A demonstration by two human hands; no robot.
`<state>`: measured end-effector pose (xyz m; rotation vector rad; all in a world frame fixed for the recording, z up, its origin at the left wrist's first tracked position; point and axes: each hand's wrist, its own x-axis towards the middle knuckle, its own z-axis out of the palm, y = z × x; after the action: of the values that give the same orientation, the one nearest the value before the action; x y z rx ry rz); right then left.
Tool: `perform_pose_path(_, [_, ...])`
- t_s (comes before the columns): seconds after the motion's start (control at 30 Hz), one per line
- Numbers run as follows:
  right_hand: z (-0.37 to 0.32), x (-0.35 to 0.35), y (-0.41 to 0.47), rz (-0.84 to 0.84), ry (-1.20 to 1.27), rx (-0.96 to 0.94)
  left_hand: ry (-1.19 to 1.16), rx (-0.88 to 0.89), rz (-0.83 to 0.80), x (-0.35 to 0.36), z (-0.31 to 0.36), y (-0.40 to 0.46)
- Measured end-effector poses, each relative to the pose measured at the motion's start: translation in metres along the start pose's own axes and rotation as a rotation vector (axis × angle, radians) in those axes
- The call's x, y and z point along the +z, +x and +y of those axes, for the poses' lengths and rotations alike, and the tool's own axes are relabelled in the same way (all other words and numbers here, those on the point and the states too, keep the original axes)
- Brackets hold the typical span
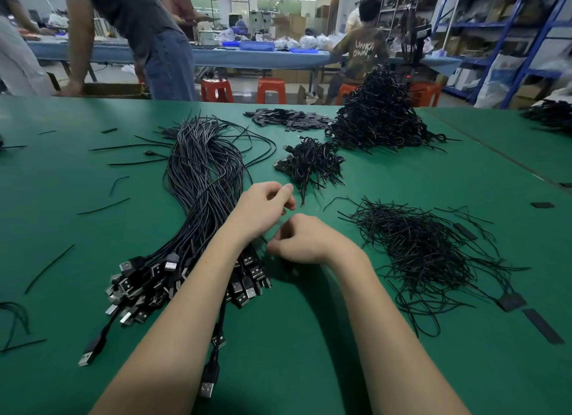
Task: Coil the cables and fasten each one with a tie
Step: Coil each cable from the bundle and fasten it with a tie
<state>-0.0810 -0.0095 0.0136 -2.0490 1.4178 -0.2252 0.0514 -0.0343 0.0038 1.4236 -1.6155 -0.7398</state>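
A thick bundle of straight black cables lies on the green table, with its USB plugs fanned out toward me. My left hand hovers over the bundle's right edge, fingers curled and thumb meeting the fingertips. Just below it, my right hand has its fingers curled round a thin black cable, which is mostly hidden between the two hands. To the right lies a loose heap of black wire ties. A small pile of coiled, tied cables sits beyond my hands, and a tall heap of them stands farther back.
A scatter of flat black pieces lies at the back centre. Stray ties dot the left of the table. Single cables with plugs run under my left forearm. People work beyond the far edge, by red stools and blue shelving.
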Motion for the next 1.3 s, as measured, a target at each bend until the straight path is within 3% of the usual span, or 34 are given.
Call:
perform_pose_path(0.1, [0.013,-0.013,-0.005,0.026,0.314,-0.005,0.111,0.000,-0.022,-0.003,0.001,-0.002])
perform_pose_path(0.3, [0.028,-0.029,-0.004,0.406,0.976,0.024,0.363,0.076,-0.156,0.006,0.009,-0.013])
perform_pose_path(0.43, [0.026,-0.025,-0.005,0.366,1.267,-0.029,0.347,0.162,-0.131,0.011,0.016,-0.013])
perform_pose_path(0.53, [0.028,-0.024,-0.006,0.283,1.626,-0.053,0.129,0.111,-0.052,0.015,0.024,-0.012])
perform_pose_path(0.57, [0.029,-0.023,-0.005,0.268,1.642,-0.051,-0.031,0.054,-0.030,0.017,0.029,-0.011])
perform_pose_path(0.7, [0.025,-0.011,-0.001,0.153,1.125,-0.137,-1.095,-0.223,-0.156,0.019,0.048,-0.009])
perform_pose_path(0.77, [0.017,-0.006,-0.002,0.102,1.003,-0.183,-1.379,-0.253,-0.188,0.012,0.050,-0.008])
perform_pose_path(0.9, [0.021,-0.008,-0.012,0.233,0.569,-0.248,-1.507,-0.289,-0.042,-0.008,0.043,-0.004])
perform_pose_path(1.0, [0.027,-0.023,-0.018,0.131,0.754,-0.299,-1.588,-0.325,0.043,-0.019,0.035,-0.003])
perform_pose_path(1.1, [0.037,-0.041,-0.028,-0.250,0.980,-0.283,-1.654,-0.332,0.068,-0.026,0.031,-0.003])
perform_pose_path(1.17, [0.049,-0.048,-0.036,-0.438,0.952,-0.224,-1.659,-0.322,0.054,-0.029,0.031,-0.003])
perform_pose_path(1.23, [0.059,-0.048,-0.039,-0.448,0.912,-0.095,-1.632,-0.289,0.022,-0.031,0.032,-0.006])
perform_pose_path(1.3, [0.066,-0.043,-0.034,-0.323,0.974,0.123,-1.575,-0.231,-0.063,-0.032,0.032,-0.009])
